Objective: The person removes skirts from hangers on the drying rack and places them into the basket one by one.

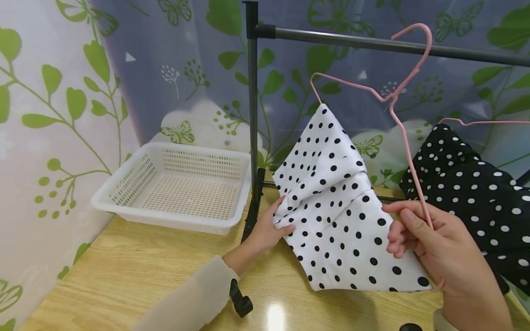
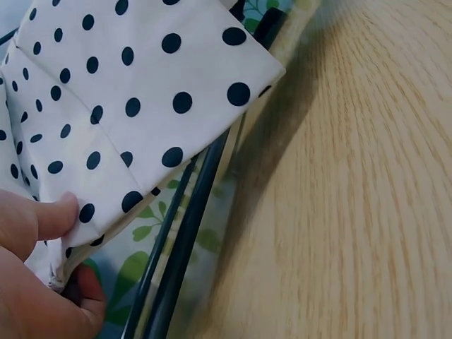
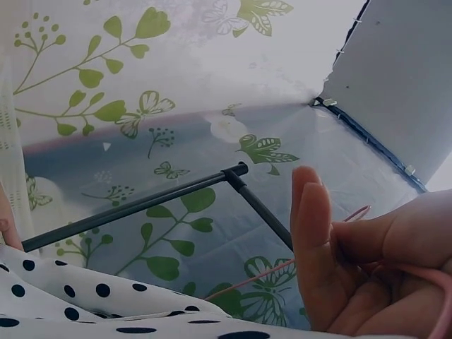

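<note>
A pink clothes hanger (image 1: 407, 147) carries a white cloth garment with black dots (image 1: 335, 220), draped from its left shoulder down past its lower side. My right hand (image 1: 439, 243) grips the hanger's right arm, thumb against the index finger, as the right wrist view also shows. The garment's left edge is pinched in my left hand (image 1: 267, 225); in the left wrist view the thumb (image 2: 56, 217) lies on the front and a fingertip shows behind the hem. In the head view the hanger's hook overlaps the dark rail (image 1: 331, 37); contact cannot be told.
A white perforated plastic basket (image 1: 165, 220) stands at the left on the wooden table (image 1: 136, 271). The rack's dark upright (image 1: 253, 115) rises between basket and garment. At the right, a black garment with white dots (image 1: 476, 193) hangs on another pink hanger. A leaf-patterned curtain (image 1: 198, 41) is behind.
</note>
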`<state>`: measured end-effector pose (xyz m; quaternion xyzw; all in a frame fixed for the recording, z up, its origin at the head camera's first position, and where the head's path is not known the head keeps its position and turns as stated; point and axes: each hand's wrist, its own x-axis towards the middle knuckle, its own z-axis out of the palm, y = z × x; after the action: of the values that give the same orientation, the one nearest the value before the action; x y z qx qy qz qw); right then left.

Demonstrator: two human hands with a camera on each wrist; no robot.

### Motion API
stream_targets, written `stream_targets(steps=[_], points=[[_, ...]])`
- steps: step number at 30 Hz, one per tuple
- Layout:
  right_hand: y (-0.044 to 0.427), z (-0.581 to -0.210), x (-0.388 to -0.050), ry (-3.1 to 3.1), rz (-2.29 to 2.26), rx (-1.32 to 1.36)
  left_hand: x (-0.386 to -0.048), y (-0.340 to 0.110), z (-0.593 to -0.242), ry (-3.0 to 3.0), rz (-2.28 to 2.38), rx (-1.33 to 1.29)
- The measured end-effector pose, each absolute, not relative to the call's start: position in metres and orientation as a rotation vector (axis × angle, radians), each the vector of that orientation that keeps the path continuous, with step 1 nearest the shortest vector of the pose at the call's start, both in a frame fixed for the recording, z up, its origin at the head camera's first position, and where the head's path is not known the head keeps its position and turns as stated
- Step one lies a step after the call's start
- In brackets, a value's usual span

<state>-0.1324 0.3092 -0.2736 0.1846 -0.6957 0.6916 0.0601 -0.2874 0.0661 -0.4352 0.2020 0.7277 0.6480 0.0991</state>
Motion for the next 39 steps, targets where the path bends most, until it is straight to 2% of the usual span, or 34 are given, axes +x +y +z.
stream_targets(steps=[19,28,39], points=[[0.3088,-0.2768,-0.1339,-2.147,2.071,0.501,-0.2865,0.0632,-0.4359,2.515,1.804,0.731],[0.308,-0.2772,-0.1352,-2.143,2.07,0.516,-0.2852,0.0637,-0.4358,2.645,1.81,0.684],[0.307,-0.2756,-0.1365,-2.15,2.068,0.5,-0.2845,0.062,-0.4341,2.553,1.893,0.748]])
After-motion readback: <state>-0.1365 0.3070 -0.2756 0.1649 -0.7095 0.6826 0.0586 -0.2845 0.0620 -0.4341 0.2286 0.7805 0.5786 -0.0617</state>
